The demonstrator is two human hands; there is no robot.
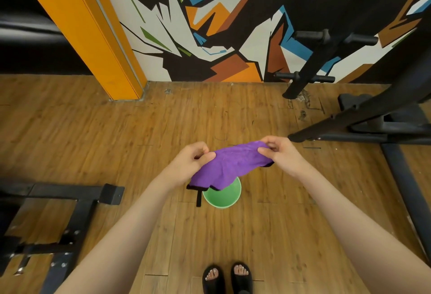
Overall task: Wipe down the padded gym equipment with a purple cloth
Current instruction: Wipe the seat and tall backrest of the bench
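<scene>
Head camera, looking down: a person standing on a wood-plank floor [98, 135] stretches a purple cloth [229, 165] between two bare hands above a green bucket [225, 197]. The left hand [194, 162] pinches one upper edge, thumb pressed against curled fingers; the right hand [278, 152] pinches the opposite edge the same way, fingertips clamped on the fabric. The cloth sags in the middle and hangs in folds — soft and light by the look of it, likely to drape over any pad rather than slide, and best held bunched in one palm or pinched at the dark-trimmed hem for wiping. A black loop dangles from its lower left corner.

Much stays out of reach of the lens. The cloth covers part of the bucket, so whether it holds water cannot be told, nor whether the cloth is wet. Black metal frames [70, 202] sit at lower left and a black rack [363, 112] at right, both cut off by the edges — no padded surface is clearly in view, though a dark glossy shape [25, 28] at upper left may be upholstery. A painted mural [221, 25] fills the wall behind.
</scene>
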